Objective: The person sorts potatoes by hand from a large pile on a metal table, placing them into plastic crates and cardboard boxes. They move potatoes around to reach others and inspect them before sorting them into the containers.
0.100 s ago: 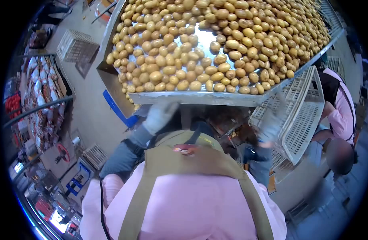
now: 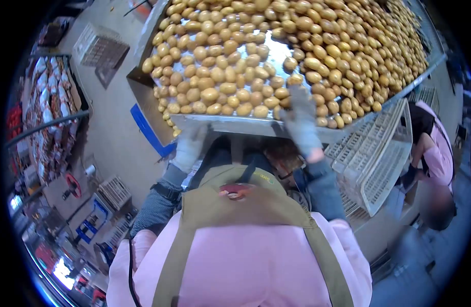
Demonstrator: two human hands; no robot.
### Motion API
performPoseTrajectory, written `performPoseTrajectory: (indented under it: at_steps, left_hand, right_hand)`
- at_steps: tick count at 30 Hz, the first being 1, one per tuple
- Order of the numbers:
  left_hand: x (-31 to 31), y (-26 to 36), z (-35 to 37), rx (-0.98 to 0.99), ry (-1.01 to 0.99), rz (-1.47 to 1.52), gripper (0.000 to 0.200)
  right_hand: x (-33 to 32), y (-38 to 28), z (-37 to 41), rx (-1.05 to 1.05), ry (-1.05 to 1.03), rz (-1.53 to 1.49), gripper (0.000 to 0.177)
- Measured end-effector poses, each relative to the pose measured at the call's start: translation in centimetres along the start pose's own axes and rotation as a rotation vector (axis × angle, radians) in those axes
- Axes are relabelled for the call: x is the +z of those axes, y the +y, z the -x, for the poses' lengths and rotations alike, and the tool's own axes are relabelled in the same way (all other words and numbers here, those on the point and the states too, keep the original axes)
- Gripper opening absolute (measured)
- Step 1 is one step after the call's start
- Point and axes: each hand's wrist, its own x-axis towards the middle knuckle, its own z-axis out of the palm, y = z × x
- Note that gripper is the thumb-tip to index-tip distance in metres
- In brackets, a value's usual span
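A metal sorting table (image 2: pixel 235 124) holds a thick spread of yellow-brown potatoes (image 2: pixel 210 94). My right hand (image 2: pixel 301 120), in a pale glove and smeared by motion, reaches over its front rim with fingers stretched out onto the nearest potatoes. Whether the fingertips touch them I cannot make out. Below the rim's left part is my left hand (image 2: pixel 189 147), also gloved and a little blurred. Its fingers look loosely extended toward the rim, with nothing visible in them.
Pale plastic crates (image 2: pixel 371 158) stand tilted at the table's right. Beyond them sits another person in a pink top (image 2: pixel 440 138). A further crate (image 2: pixel 100 46) is on the floor at the far left, near a stack of filled bags (image 2: pixel 53 112).
My right hand has swung left and forward, from beside the crates to over the potatoes. My left hand has drawn slightly left and down. The view has shifted a little.
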Motion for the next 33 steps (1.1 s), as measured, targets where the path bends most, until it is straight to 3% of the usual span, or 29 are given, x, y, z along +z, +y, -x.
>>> performPoseTrajectory:
  at_steps: [2,4,6,8,10,11,12,13,14,15,16,17,18,19,20,21,22,24,26,29,30,32,33]
  left_hand:
    - [-2.9,-2.7,-0.2,-0.193,0.158,0.255,0.027]
    - [-5.3,-4.2,-0.3,-0.24,0.274,0.324,0.03]
    - [-6.3,-3.3,-1.1,-0.291,0.434,0.381,0.028]
    - [-7.4,-5.8,-2.0,-0.323,0.463,0.333,0.034]
    - [-8.5,-7.8,-3.8,-0.326,0.556,0.279,0.037]
    - [-8.8,-9.8,-4.7,-0.187,0.513,0.089,0.04]
    - [-9.0,-11.9,-5.6,-0.045,0.493,-0.098,0.043]
    - [-9.8,-12.1,-6.7,0.024,0.439,-0.312,0.044]
    - [-10.6,-12.0,-8.1,0.099,0.384,-0.523,0.046]
    - [-11.1,-11.7,-9.4,0.052,0.346,-0.294,0.047]
    - [-11.4,-11.3,-10.5,0.004,0.311,-0.066,0.049]
    - [-11.8,-10.7,-11.2,-0.067,0.283,0.09,0.052]
    - [-12.2,-10.2,-11.9,-0.142,0.267,0.245,0.054]
    - [-12.2,-9.5,-12.8,-0.238,0.265,0.339,0.058]
    - [-12.0,-9.2,-13.7,-0.328,0.264,0.434,0.061]
    - [-10.9,-10.1,-14.1,-0.32,0.386,0.328,0.067]
    - [-10.5,-10.3,-14.6,-0.349,0.408,0.303,0.066]
    - [-10.1,-10.8,-15.2,-0.409,0.455,0.244,0.065]
    - [-9.9,-11.6,-15.4,-0.353,0.488,0.096,0.061]
    - [-10.3,-10.7,-15.1,-0.287,0.517,-0.13,0.047]
    - [-10.1,-10.6,-15.1,-0.2,0.592,-0.253,0.046]
    - [-9.7,-10.8,-15.0,-0.007,0.711,-0.495,0.044]
    - [-10.3,-10.0,-15.0,-0.03,0.679,-0.462,0.044]
  right_hand:
    - [6.1,-1.0,-4.9,-0.171,-0.125,0.424,0.069]
    - [7.5,-0.8,-11.0,-0.239,-0.028,0.522,0.074]
    - [9.0,0.6,-17.0,-0.102,0.1,0.415,0.074]
    - [9.5,-2.5,-20.1,-0.038,0.33,0.369,0.065]
    - [7.7,-12.7,-18.1,-0.38,0.176,0.113,0.037]
    - [11.0,-14.3,-15.8,-0.648,0.096,-0.048,0.033]
    - [9.3,-20.6,-13.6,-0.565,-0.311,-0.046,0.031]
    - [12.1,-20.0,-10.8,-0.746,-0.253,-0.065,0.028]
    - [13.3,-18.3,-9.7,-0.817,-0.069,-0.137,0.023]
    - [13.4,-16.3,-9.2,-0.749,-0.032,-0.06,0.016]
    - [14.7,-13.0,-9.3,-0.483,-0.232,0.26,0.012]
    - [11.0,-12.2,-9.8,-0.475,0.052,0.148,0.01]
    - [8.4,-11.2,-10.5,-0.145,-0.174,0.307,0.019]
    - [8.1,-6.6,-9.4,-0.285,0.191,0.297,0.032]
    - [7.4,-6.4,-10.3,-0.15,0.192,0.304,0.035]
    - [6.7,-6.2,-11.1,-0.015,0.191,0.313,0.038]
    - [6.3,-6.8,-12.8,-0.156,0.316,0.343,0.038]
    - [7.6,-14.6,-16.3,-0.039,-0.348,0.142,0.042]
    - [16.0,-16.7,-15.5,-0.496,-0.213,0.335,0.05]
    - [18.2,-17.6,-17.5,-0.604,-0.114,0.172,0.055]
    - [17.3,-18.3,-18.1,-0.588,-0.141,0.24,0.056]
    - [16.2,-17.0,-19.3,-0.6,-0.121,-0.006,0.053]
    - [15.4,-16.7,-20.2,-0.616,-0.054,-0.069,0.049]
